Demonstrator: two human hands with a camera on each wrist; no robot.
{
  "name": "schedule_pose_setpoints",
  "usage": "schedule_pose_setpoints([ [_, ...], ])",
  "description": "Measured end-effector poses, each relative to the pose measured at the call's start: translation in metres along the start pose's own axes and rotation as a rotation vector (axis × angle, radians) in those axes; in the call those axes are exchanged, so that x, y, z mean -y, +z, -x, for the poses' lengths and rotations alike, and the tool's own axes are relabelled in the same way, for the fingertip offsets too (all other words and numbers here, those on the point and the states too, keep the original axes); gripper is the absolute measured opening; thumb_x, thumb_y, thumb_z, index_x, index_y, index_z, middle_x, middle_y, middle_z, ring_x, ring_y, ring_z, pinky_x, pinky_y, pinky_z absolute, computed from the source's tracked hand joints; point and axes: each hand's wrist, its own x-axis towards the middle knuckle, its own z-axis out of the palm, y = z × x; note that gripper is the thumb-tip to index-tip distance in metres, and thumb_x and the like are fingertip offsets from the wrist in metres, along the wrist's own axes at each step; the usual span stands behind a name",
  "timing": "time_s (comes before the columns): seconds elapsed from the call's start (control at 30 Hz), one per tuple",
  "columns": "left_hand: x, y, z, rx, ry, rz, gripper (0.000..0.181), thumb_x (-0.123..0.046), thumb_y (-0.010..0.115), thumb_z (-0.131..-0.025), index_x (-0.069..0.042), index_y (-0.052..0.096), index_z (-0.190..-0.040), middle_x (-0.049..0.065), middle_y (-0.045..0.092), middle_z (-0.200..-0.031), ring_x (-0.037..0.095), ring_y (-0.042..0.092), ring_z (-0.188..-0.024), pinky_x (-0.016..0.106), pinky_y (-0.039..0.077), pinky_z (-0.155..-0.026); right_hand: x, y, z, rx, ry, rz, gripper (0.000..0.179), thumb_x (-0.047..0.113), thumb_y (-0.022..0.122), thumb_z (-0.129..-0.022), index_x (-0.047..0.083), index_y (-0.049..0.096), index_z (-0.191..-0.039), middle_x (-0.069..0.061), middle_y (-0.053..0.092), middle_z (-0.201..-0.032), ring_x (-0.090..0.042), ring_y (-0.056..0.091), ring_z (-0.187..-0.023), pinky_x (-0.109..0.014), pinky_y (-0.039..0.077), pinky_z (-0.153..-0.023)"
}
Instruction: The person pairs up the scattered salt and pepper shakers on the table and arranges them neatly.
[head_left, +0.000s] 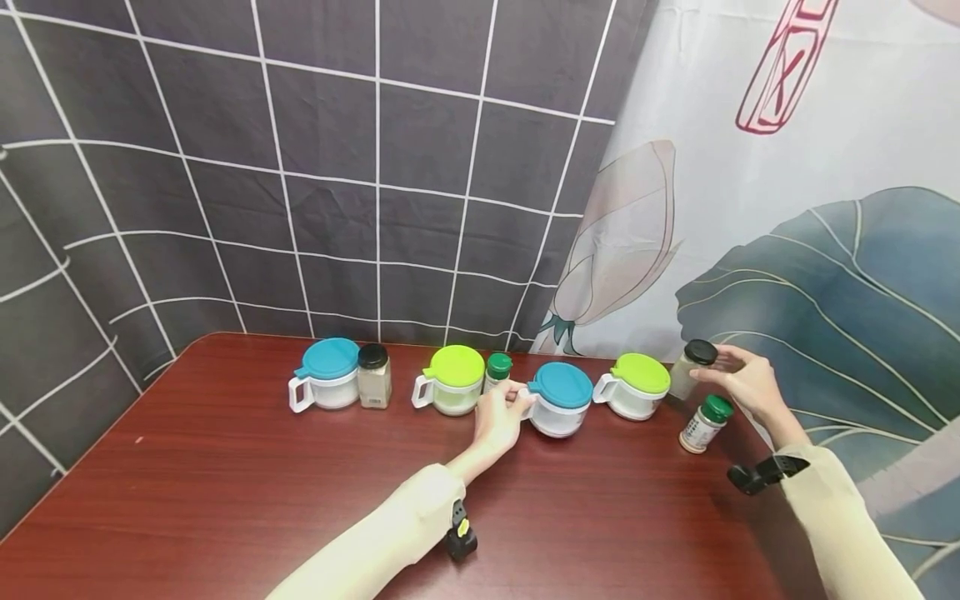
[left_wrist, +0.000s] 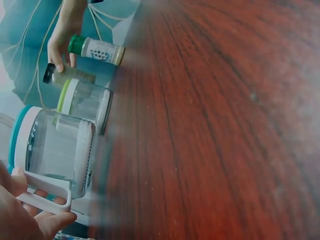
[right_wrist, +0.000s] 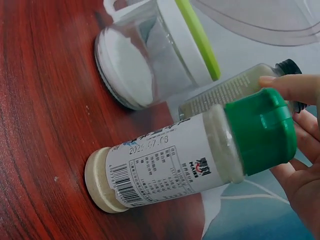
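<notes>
My left hand (head_left: 498,417) pinches the white handle (left_wrist: 50,192) of a blue-lidded glass seasoning jar (head_left: 561,402), thumb on one side and fingers through the loop. At the right, my right hand (head_left: 750,385) grips a black-capped spice bottle (head_left: 692,369) near its top, with the thumb on its near side. In front of that bottle stands a green-capped spice shaker (right_wrist: 165,162) with a printed white label and pale powder inside. Between the two hands is a green-lidded jar (head_left: 637,387), whose white contents show in the right wrist view.
Left of my left hand are another green-lidded jar (head_left: 453,382) and a second green-capped shaker (head_left: 498,367), partly hidden by the hand. Farther left, a blue-lidded jar (head_left: 327,375) stands beside a black-capped bottle (head_left: 373,379). Hanging cloth (head_left: 420,242) borders the back of the reddish-brown table (head_left: 300,492).
</notes>
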Motion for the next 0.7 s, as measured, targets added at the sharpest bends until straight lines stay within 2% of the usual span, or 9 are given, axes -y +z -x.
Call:
schedule_pose_setpoints([
  [0.13,-0.002,-0.004,0.003,0.003,0.002,0.028,0.017,-0.015,0.068,-0.086,-0.004,0.071,-0.099,0.011,0.072,-0.085,0.021,0.067,-0.083,0.023,0.050,-0.069,0.004,-0.003,0.002,-0.021,-0.008,0.019,0.065,0.038,0.073,-0.083,-0.003,0.052,-0.129,-0.016,0.064,-0.111,0.019,0.044,-0.078,-0.041,0.050,-0.079],
  [0.27,-0.003,-0.007,0.008,0.015,0.011,0.020,0.017,-0.015,0.068,-0.086,-0.004,0.071,-0.099,0.010,0.073,-0.086,0.021,0.067,-0.083,0.023,0.051,-0.070,-0.004,-0.003,-0.001,-0.041,0.006,0.004,0.063,0.036,0.074,-0.082,0.000,0.053,-0.130,-0.019,0.066,-0.114,-0.003,0.063,-0.089,-0.037,0.051,-0.074],
  [0.3,-0.003,-0.007,0.010,0.018,0.014,0.017,0.017,-0.015,0.068,-0.086,-0.004,0.071,-0.098,0.010,0.073,-0.086,0.021,0.067,-0.083,0.023,0.051,-0.070,-0.013,-0.001,-0.004,-0.058,0.003,0.008,0.060,0.040,0.074,-0.081,0.007,0.055,-0.129,-0.010,0.068,-0.112,-0.003,0.063,-0.090,-0.037,0.052,-0.071],
  [0.33,-0.003,-0.008,0.011,0.021,0.018,0.013,0.017,-0.015,0.069,-0.086,-0.004,0.071,-0.098,0.010,0.073,-0.086,0.021,0.068,-0.083,0.024,0.051,-0.070,-0.014,-0.001,-0.004,-0.058,0.008,-0.003,0.061,0.039,0.074,-0.082,0.007,0.055,-0.130,-0.013,0.067,-0.114,-0.014,0.066,-0.097,-0.042,0.053,-0.075],
  [0.47,-0.004,-0.010,0.014,0.028,0.015,-0.001,0.018,-0.018,0.070,-0.086,-0.006,0.072,-0.098,0.009,0.074,-0.087,0.020,0.069,-0.085,0.024,0.052,-0.071,-0.014,0.000,-0.001,-0.097,-0.017,0.004,0.059,0.039,0.074,-0.082,0.008,0.056,-0.129,-0.013,0.068,-0.114,-0.018,0.067,-0.097,-0.049,0.052,-0.077],
  [0.53,-0.006,-0.012,0.015,0.031,0.013,-0.007,0.018,-0.019,0.071,-0.085,-0.007,0.072,-0.099,0.009,0.074,-0.088,0.020,0.069,-0.085,0.024,0.052,-0.072,-0.007,-0.003,0.003,-0.099,-0.015,-0.010,0.063,0.034,0.075,-0.082,0.000,0.054,-0.130,-0.028,0.062,-0.119,-0.033,0.064,-0.102,-0.053,0.050,-0.081],
  [0.57,-0.007,-0.013,0.015,0.033,0.013,-0.009,0.018,-0.019,0.070,-0.085,-0.007,0.072,-0.099,0.009,0.074,-0.088,0.020,0.068,-0.086,0.023,0.052,-0.072,-0.012,-0.002,0.000,-0.123,-0.021,-0.013,0.060,0.033,0.076,-0.081,0.004,0.056,-0.129,-0.022,0.065,-0.116,-0.024,0.066,-0.097,-0.046,0.051,-0.076],
  [0.6,-0.007,-0.015,0.016,0.035,0.016,-0.011,0.018,-0.019,0.070,-0.086,-0.007,0.072,-0.099,0.008,0.073,-0.088,0.020,0.068,-0.086,0.023,0.052,-0.072,-0.015,-0.002,-0.001,-0.128,-0.030,-0.017,0.060,0.034,0.076,-0.080,0.004,0.057,-0.129,-0.022,0.066,-0.116,-0.032,0.064,-0.103,-0.047,0.051,-0.075],
  [0.7,-0.008,-0.017,0.018,0.040,0.031,-0.014,0.017,-0.018,0.069,-0.086,-0.007,0.071,-0.099,0.009,0.073,-0.088,0.021,0.068,-0.086,0.023,0.052,-0.072,-0.023,-0.003,-0.004,-0.152,-0.043,-0.041,0.059,0.035,0.078,-0.078,0.010,0.059,-0.128,-0.016,0.068,-0.113,-0.024,0.066,-0.100,-0.044,0.051,-0.073],
])
